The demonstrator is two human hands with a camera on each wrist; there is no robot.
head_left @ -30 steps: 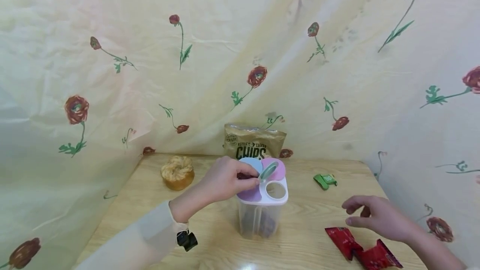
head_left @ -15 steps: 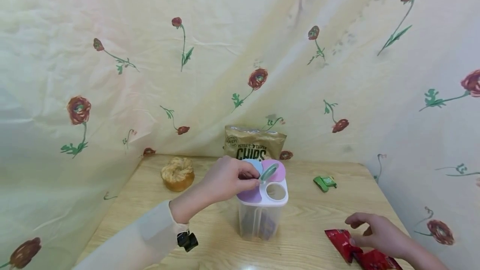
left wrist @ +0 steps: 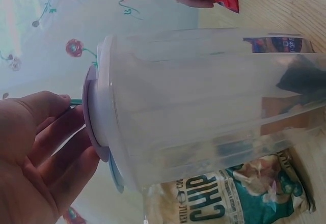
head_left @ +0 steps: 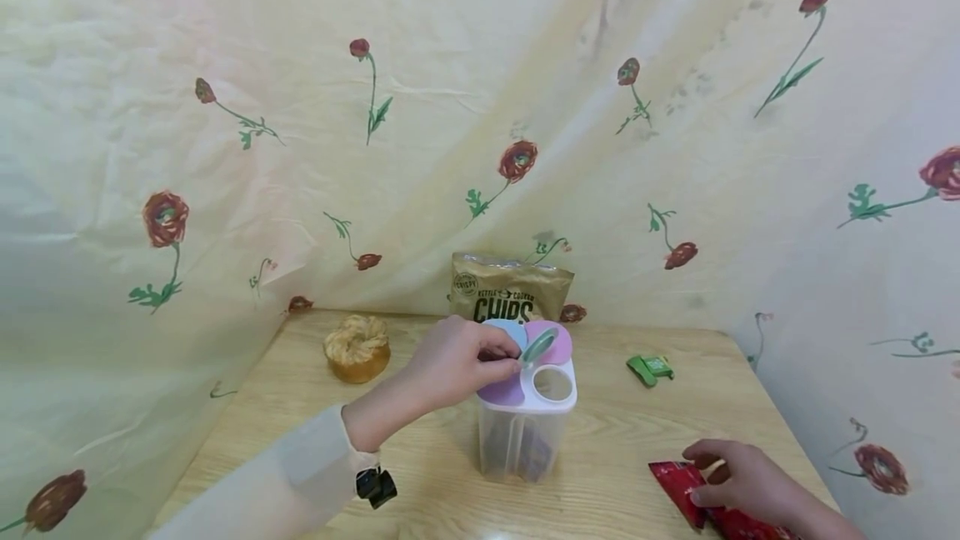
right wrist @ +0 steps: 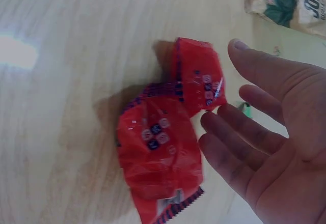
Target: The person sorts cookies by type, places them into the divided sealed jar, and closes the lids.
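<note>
My left hand (head_left: 457,361) pinches a green round flap lid (head_left: 540,347) and keeps it tilted up over a clear plastic container (head_left: 498,436). The container's white top has purple, blue and pink flaps, with one round hole (head_left: 552,384) uncovered. Dark and coloured packets (left wrist: 282,44) show through its wall in the left wrist view. At the front right, my right hand (head_left: 742,482) is at two joined red snack packets (right wrist: 160,147). Its fingertips reach the packets' edge in the right wrist view, while the thumb stands apart from the fingers.
A gold chip bag (head_left: 510,286) stands behind the container. The ring-shaped bread (head_left: 357,348) lies at the back left, and a small green packet (head_left: 651,368) at the back right. A flowered cloth (head_left: 420,107) hangs around the wooden table (head_left: 607,457).
My right hand has come down and slightly leftward from above onto the red packets. The left hand holds the green lid as before. The head view has shifted slightly.
</note>
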